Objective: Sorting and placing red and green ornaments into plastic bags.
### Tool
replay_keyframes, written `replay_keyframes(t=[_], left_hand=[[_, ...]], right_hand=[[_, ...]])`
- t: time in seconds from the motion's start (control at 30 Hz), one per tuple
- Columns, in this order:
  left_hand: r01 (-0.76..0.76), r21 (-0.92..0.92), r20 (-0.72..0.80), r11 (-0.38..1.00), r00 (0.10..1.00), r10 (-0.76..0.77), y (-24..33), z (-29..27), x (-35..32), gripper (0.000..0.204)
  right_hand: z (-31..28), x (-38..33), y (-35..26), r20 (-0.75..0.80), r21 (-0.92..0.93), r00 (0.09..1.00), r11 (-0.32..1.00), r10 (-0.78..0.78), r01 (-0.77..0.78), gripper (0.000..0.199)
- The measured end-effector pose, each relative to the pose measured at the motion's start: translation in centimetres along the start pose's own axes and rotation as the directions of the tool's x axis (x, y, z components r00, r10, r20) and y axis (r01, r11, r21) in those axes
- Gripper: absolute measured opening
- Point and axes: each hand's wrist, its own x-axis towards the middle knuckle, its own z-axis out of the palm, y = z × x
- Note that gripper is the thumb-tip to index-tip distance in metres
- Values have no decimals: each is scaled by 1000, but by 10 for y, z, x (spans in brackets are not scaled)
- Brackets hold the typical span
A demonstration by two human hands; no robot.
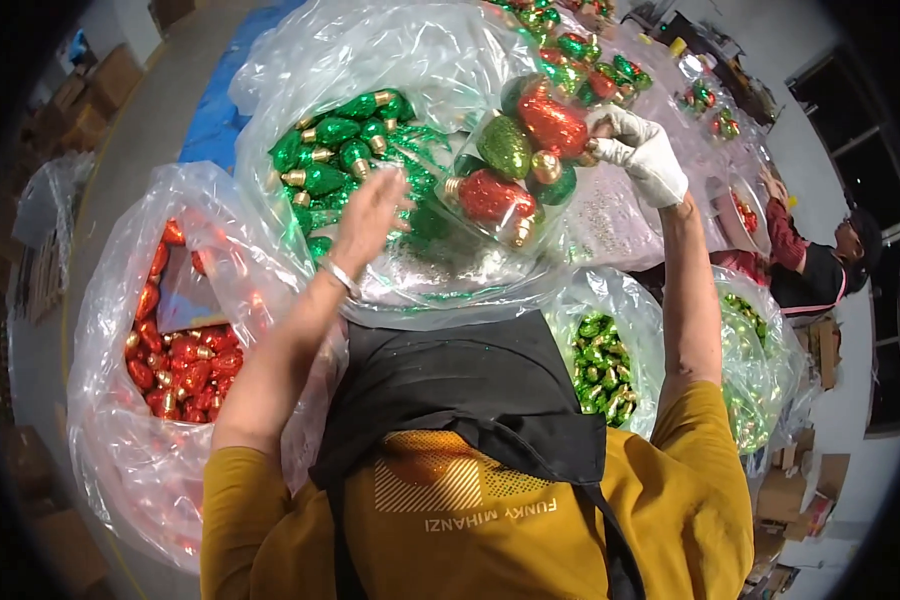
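Observation:
My right hand (638,158), in a white glove, pinches the top of a clear pack of bulb ornaments (497,195). Glittery red and green light-bulb shapes with gold caps show through the pack. It hangs over the right side of a large clear plastic bag (440,65). My bare left hand (375,208), a bangle at its wrist, is over that bag's opening, fingers stretched out and holding nothing. Just beyond its fingertips lie loose green bulb ornaments (355,155) with gold caps. Green glitter coats the plastic beside them.
At lower left stands a plastic bag of red bulb ornaments (185,370). Bags of small green ornaments (602,370) stand at my right. More mixed packs (595,70) lie on the glitter-strewn table (620,215). A co-worker (820,255) is at the right, near a tub (740,215).

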Motion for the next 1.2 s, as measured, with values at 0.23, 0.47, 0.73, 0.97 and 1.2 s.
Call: replay_keyframes(t=[0.23,0.47,0.73,0.97,1.2], left_hand=[[550,-671,636,497,772,4,15,66,-33,91],[524,-731,572,437,820,-25,44,73,-51,88],[684,-591,756,429,655,-2,6,40,-36,72],[319,-518,393,794,913,-110,59,14,-48,55],[265,-333,436,905,894,-102,44,6,-37,45]], right_hand=[[0,-40,-30,53,-77,991,989,-123,127,23],[34,-95,-92,226,-295,908,864,-352,408,21],[115,-128,-122,373,-590,844,604,-384,536,23],[121,-128,-114,573,-510,632,377,-521,773,29],[118,-144,-101,491,-509,630,389,-602,768,29]])
